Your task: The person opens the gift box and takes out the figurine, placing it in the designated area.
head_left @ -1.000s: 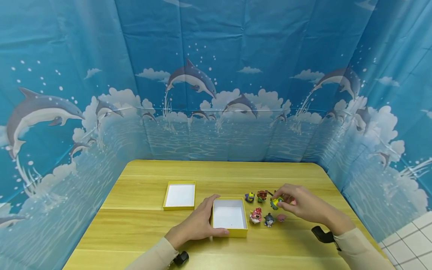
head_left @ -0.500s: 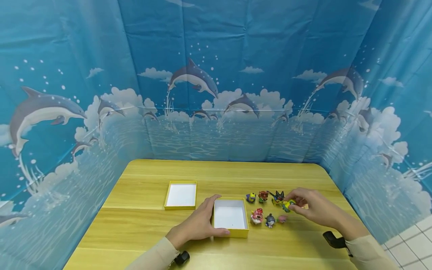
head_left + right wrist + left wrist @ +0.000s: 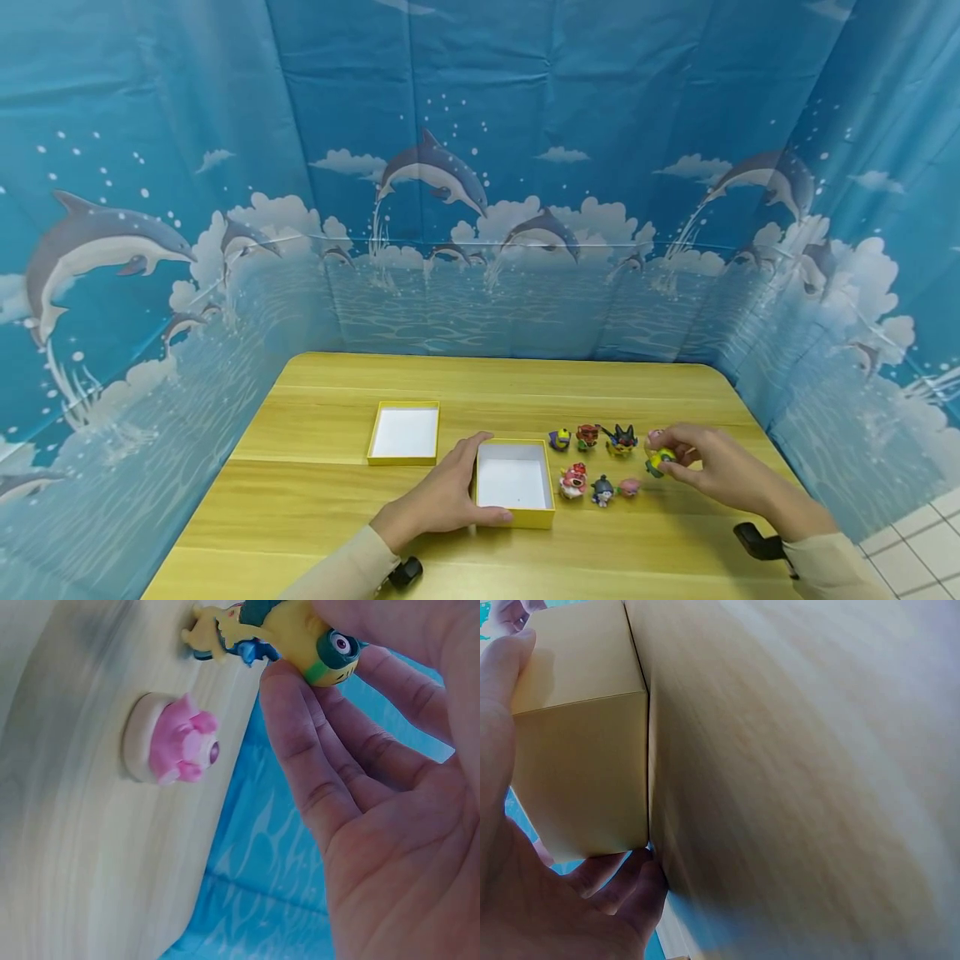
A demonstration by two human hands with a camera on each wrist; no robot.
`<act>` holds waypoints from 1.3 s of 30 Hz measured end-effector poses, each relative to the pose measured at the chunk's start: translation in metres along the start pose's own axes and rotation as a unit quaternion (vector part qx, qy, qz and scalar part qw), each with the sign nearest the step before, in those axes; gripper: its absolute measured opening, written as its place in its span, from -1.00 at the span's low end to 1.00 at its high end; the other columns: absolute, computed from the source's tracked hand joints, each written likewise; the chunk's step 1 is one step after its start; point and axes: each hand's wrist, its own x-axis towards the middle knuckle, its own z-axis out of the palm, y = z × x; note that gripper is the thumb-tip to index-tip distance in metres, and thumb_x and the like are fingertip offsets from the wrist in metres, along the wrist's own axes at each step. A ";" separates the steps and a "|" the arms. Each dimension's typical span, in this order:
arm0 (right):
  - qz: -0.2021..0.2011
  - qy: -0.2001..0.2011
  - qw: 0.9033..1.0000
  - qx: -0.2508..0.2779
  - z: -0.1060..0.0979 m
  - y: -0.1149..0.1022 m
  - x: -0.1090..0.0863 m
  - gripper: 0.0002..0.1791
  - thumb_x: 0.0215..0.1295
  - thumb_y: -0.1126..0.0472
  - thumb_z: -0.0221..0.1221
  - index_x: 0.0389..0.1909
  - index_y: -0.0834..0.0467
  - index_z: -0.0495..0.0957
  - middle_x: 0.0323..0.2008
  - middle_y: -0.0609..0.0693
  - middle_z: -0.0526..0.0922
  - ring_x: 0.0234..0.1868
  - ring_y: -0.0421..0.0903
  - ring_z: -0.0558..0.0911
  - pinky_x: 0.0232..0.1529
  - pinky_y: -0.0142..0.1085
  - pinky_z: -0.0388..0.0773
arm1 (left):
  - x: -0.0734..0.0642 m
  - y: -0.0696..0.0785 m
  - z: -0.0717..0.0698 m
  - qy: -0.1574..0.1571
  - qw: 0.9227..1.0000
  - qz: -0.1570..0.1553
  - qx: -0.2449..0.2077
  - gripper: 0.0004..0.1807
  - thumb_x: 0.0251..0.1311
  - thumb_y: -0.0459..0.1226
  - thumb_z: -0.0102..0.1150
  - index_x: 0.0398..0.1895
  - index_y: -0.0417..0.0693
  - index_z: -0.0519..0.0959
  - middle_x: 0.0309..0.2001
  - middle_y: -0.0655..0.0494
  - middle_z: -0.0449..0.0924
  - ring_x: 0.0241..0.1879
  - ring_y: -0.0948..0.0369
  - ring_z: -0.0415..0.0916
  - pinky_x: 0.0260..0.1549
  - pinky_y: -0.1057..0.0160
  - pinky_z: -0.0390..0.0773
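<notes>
My left hand [image 3: 438, 504] grips the yellow box [image 3: 529, 518] from its left side, thumb on the front wall and fingers at the back. White inside, this box stands upright on the table; the left wrist view shows its yellow outer walls [image 3: 585, 776]. Between thumb and fingers, my right hand [image 3: 723, 468] pinches a yellow-and-green toy figurine [image 3: 660, 461] with one big eye, clear in the right wrist view [image 3: 319, 645]. Close by stands a pink figurine on a pale round base [image 3: 176, 742], partly hidden behind my fingers in the head view.
Left of the box lies a shallow yellow lid [image 3: 405, 432], white side up. Several figurines stand between box and right hand, among them a black-eared one [image 3: 622, 442], a pink bear [image 3: 573, 481] and a grey-capped one [image 3: 602, 492]. A dolphin-print curtain [image 3: 480, 308] surrounds the table.
My right hand has moved to the right with the yellow-and-green figurine, away from the black-eared one, which now shows fully. My left hand keeps its hold on the box.
</notes>
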 end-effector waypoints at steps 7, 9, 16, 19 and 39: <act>0.005 0.001 1.000 -0.006 0.006 0.011 -0.004 -0.71 0.52 0.19 0.57 0.15 0.14 0.82 -0.10 -0.20 0.82 -0.19 -0.45 0.64 -0.13 -0.33 0.83 | 0.001 -0.001 0.001 0.004 1.000 0.000 0.005 0.45 0.21 0.51 0.58 0.95 0.16 0.00 0.74 -0.12 0.34 0.50 0.01 0.56 0.48 -0.22 0.65; 0.004 0.002 1.000 -0.006 0.008 0.014 -0.005 -0.71 0.50 0.20 0.58 0.15 0.14 0.81 -0.12 -0.15 0.82 -0.21 -0.44 0.60 -0.14 -0.32 0.82 | 0.001 -0.001 0.001 0.004 1.000 -0.002 0.005 0.46 0.20 0.51 0.58 0.95 0.17 0.00 0.74 -0.12 0.35 0.49 0.02 0.56 0.47 -0.21 0.66; -0.014 0.017 1.000 -0.011 0.012 0.023 -0.008 -0.67 0.42 0.27 0.62 0.13 0.19 0.83 -0.09 -0.07 0.85 -0.23 -0.46 0.56 -0.18 -0.30 0.84 | 0.001 -0.001 0.001 0.003 1.000 -0.005 0.000 0.46 0.20 0.51 0.58 0.95 0.18 0.00 0.75 -0.11 0.33 0.48 0.03 0.57 0.46 -0.20 0.66; -0.012 0.016 1.000 -0.012 0.014 0.026 -0.009 -0.66 0.40 0.28 0.63 0.12 0.19 0.83 -0.10 -0.11 0.84 -0.23 -0.47 0.54 -0.18 -0.31 0.83 | 0.000 -0.001 0.001 0.001 1.000 -0.005 -0.004 0.46 0.21 0.51 0.58 0.96 0.17 -0.01 0.77 -0.11 0.30 0.51 0.01 0.55 0.47 -0.22 0.65; 0.037 -0.003 0.999 -0.034 0.020 0.042 -0.011 -0.67 0.37 0.27 0.65 0.10 0.14 0.83 -0.01 -0.01 0.88 -0.18 -0.36 0.68 -0.19 -0.29 0.81 | 0.002 -0.004 0.002 0.003 1.000 0.000 -0.002 0.44 0.22 0.47 0.61 0.95 0.17 0.00 0.73 -0.12 0.34 0.47 0.04 0.57 0.45 -0.18 0.66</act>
